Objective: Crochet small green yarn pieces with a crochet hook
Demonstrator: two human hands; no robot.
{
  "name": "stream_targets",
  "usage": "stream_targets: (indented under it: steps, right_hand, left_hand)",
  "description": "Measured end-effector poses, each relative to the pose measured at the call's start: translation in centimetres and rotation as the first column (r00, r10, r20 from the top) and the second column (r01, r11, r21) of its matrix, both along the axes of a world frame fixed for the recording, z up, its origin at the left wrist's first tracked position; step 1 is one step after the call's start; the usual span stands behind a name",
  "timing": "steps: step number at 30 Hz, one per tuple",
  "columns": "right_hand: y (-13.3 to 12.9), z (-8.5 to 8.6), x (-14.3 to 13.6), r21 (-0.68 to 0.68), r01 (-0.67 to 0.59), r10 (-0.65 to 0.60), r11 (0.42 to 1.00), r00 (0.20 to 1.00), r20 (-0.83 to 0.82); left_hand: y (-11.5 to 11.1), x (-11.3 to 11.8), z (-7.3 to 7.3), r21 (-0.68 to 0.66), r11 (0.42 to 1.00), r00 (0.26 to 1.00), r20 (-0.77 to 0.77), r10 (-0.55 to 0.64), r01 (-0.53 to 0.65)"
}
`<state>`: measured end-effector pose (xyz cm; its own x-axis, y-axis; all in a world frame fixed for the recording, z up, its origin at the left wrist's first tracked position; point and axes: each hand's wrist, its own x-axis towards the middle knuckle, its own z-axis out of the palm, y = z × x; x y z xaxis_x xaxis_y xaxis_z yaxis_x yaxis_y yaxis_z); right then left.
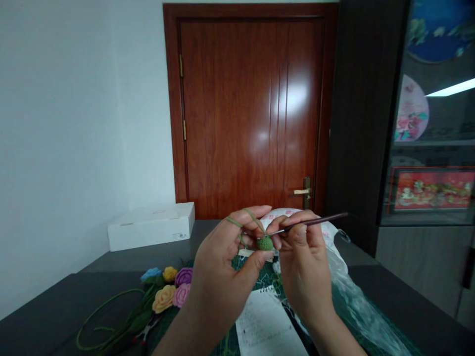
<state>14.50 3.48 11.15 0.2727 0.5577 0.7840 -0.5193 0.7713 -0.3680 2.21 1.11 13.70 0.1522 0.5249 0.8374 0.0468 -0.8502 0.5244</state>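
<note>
A small green crochet piece (264, 243) is pinched between the thumb and fingers of my left hand (226, 267). Green yarn (234, 222) loops around that hand's raised index finger and runs down to the piece. My right hand (306, 262) grips a crochet hook (315, 221) like a pen, its dark handle pointing right and its metal tip at the top edge of the green piece. Both hands are close together above the table. My fingers partly hide the piece and the hook's tip.
Crocheted flowers (165, 298) with long green stems lie left, beside small pliers (144, 333). A handwritten paper (265, 321) rests on a green cutting mat (371, 326). Clear plastic wrapping (356, 287) is at right; a white box (152, 230) stands at the back left.
</note>
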Motion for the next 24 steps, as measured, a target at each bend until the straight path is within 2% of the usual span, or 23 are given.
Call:
stream_targets:
  steps: [5,14,20,24]
  right_hand:
    - [-0.3,0.3,0.2,0.009,0.012,-0.012,1.0,1.0,0.02]
    - [-0.1,0.5,1.2,0.108,-0.06,0.05,0.992,0.995,0.088]
    - [0.0,0.7,1.9,0.188,-0.062,0.033,0.98,0.987,0.154]
    - [0.0,0.9,2.3,0.24,-0.002,-0.045,0.971,0.981,0.19]
  left_hand:
    - [-0.2,-0.1,-0.3,0.103,0.985,0.989,-0.054,0.141,-0.135]
    - [-0.4,-0.1,0.2,0.292,0.928,0.961,-0.084,0.265,-0.231]
    - [-0.9,-0.2,0.4,0.355,0.907,0.954,-0.106,0.28,-0.227]
    - [-0.8,-0.2,0.4,0.393,0.896,0.958,-0.109,0.266,-0.205]
